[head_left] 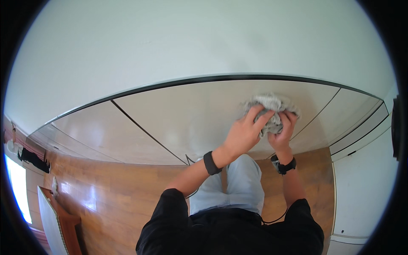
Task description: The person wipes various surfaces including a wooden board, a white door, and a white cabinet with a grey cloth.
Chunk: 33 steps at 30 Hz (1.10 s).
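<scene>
A pale white surface (191, 42) fills the upper part of the view, ending at a curved black trim strip. Below the strip runs a band of glossy beige panels (182, 114), divided by dark seams. Brown wood flooring (123, 182) meets the band's lower edge, and a white panel (361, 187) closes off the floor's right edge. Near the floor's left edge stands a piece of furniture (70, 221) with a reddish-brown wooden side, close to a bright window (17, 191).

The person wears a black short-sleeved top (238, 233) and light blue trousers (244, 178). A crumpled grey cloth (272, 103) is against the wide middle panel, below the trim strip and nearer that panel's right seam than its left. Both hands grip it: the left hand (243, 132) reaches in with bent, parted fingers pressing into the folds; the right hand (281, 138) curls its fingers over the cloth's right side. A dark band (211, 162) circles the left wrist, a black-strapped watch (285, 166) the right.
</scene>
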Available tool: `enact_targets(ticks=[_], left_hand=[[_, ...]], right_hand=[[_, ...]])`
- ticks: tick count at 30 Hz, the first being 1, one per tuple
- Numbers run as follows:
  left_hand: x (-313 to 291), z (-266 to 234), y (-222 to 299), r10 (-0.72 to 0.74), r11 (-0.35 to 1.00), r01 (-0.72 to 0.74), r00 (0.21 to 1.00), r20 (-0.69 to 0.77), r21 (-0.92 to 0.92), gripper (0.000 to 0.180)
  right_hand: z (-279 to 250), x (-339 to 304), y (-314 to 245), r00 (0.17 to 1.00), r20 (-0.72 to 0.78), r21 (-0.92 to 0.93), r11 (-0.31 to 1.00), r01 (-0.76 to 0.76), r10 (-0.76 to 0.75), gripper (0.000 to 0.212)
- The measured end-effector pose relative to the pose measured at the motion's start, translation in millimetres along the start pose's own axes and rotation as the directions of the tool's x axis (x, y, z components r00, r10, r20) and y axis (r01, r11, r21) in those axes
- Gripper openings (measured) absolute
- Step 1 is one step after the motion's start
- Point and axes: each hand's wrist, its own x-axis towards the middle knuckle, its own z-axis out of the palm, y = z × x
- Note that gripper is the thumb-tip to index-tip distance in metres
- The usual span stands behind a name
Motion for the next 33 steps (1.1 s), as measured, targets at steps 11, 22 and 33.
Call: enact_targets(ticks=[11, 22, 33], left_hand=[[-3.5, -95.7, -13.4, 0.058, 0.994, -0.002, 0.871, -0.487, 0.113, 0.053], [-60.7, -179.4, -52.1, -0.07, 0.932, 0.274, 0.778, -0.624, 0.236, 0.038], [9.2, -123.6, -2.5, 0.138, 0.878, 0.081, 0.901, -0.412, 0.471, 0.033]], right_hand=[[31.3, 110.9, -93.3, 0.978, 0.128, 0.065, 0.985, 0.158, -0.165, 0.057], [100.8, 137.2, -178.2, 0.958, 0.13, 0.365, 0.911, 0.193, -0.255, 0.049], [28.6, 133.9, -101.6, 0.975, 0.137, 0.273, 0.953, 0.131, -0.173, 0.038]])
